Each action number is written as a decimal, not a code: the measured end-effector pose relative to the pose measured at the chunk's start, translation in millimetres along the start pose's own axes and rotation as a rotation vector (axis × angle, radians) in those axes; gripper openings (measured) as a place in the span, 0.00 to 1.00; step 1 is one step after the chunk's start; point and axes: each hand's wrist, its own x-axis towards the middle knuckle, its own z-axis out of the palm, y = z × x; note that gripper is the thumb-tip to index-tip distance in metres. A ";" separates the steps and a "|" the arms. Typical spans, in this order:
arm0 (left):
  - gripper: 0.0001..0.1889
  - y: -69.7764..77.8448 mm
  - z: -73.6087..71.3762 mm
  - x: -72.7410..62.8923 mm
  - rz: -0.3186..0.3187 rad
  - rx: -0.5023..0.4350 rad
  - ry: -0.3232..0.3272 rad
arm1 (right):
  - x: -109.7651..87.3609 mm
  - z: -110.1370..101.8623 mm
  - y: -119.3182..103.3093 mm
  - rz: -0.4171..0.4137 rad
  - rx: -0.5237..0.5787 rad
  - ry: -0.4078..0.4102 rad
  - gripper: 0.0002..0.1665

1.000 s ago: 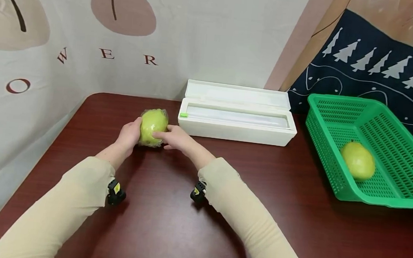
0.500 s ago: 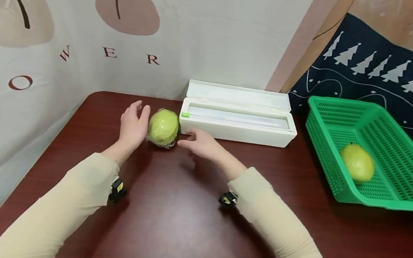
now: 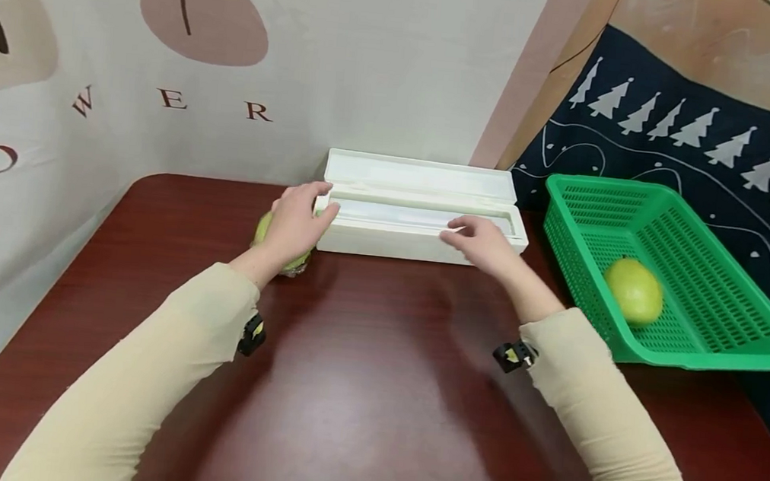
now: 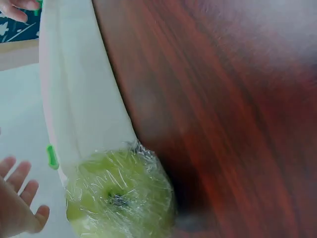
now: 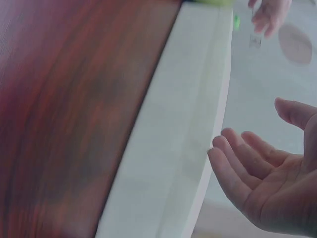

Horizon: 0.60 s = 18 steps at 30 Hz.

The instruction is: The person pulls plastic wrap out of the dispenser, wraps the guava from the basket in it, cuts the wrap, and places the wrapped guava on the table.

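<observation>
A white plastic-wrap dispenser box [image 3: 385, 242] stands at the back of the table, its lid [image 3: 418, 173] raised. Over its left end hovers my left hand [image 3: 296, 221], fingers spread and relaxed, holding nothing. Beside that end sits a round green fruit wrapped in cling film [image 4: 121, 193], mostly hidden behind the left hand in the head view. My right hand [image 3: 484, 245] is above the right part of the box, fingers loosely bent and nothing in them. In the left wrist view a green slider [image 4: 52, 156] shows at the box's edge.
To the right stands a green slotted basket [image 3: 711, 359] with one yellow-green fruit [image 3: 633, 291] inside. A printed white cloth [image 3: 373, 56] hangs behind the dark red-brown table [image 3: 372, 392], and a navy cloth with white trees hangs behind the basket.
Both hands have let go of the wrapped fruit, leaving it on the table left of the box. They have moved right, to over the box's two ends, and the view has shifted slightly.
</observation>
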 end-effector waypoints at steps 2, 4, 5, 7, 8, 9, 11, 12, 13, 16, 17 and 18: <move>0.24 1.1 4.7 4.6 0.026 0.066 -0.039 | 0.8 -11.7 10.5 0.028 -0.036 0.044 0.28; 0.23 0.5 7.9 7.6 0.054 0.148 -0.077 | 1.7 -21.1 20.6 0.053 -0.068 0.087 0.28; 0.22 -0.5 8.9 8.6 0.068 0.191 -0.090 | 2.2 -25.0 25.3 0.065 -0.082 0.108 0.27; 0.20 -3.7 10.2 9.6 0.096 0.277 -0.109 | 2.2 -31.4 33.8 0.091 -0.095 0.136 0.27; 0.19 -5.7 10.5 9.7 0.109 0.315 -0.115 | 2.0 -33.9 37.8 0.103 -0.100 0.147 0.27; 0.18 -7.8 10.8 9.7 0.123 0.345 -0.119 | 2.3 -36.1 41.7 0.115 -0.102 0.158 0.26; 0.17 -11.6 11.1 9.8 0.149 0.390 -0.122 | 2.4 -39.1 49.7 0.128 -0.121 0.177 0.26; 0.16 -13.0 11.3 9.6 0.163 0.404 -0.125 | 2.5 -39.9 53.6 0.134 -0.133 0.186 0.26; 0.16 -14.4 11.6 9.7 0.176 0.416 -0.128 | 2.7 -40.4 57.6 0.139 -0.146 0.192 0.25; 0.15 -15.3 12.8 9.6 0.205 0.436 -0.131 | 4.0 -39.0 69.3 0.137 -0.183 0.204 0.25; 0.15 -14.8 13.2 9.7 0.211 0.442 -0.130 | 4.5 -37.9 72.4 0.133 -0.191 0.205 0.25; 0.15 -14.5 13.7 10.0 0.212 0.450 -0.131 | 4.7 -36.5 74.9 0.130 -0.199 0.205 0.25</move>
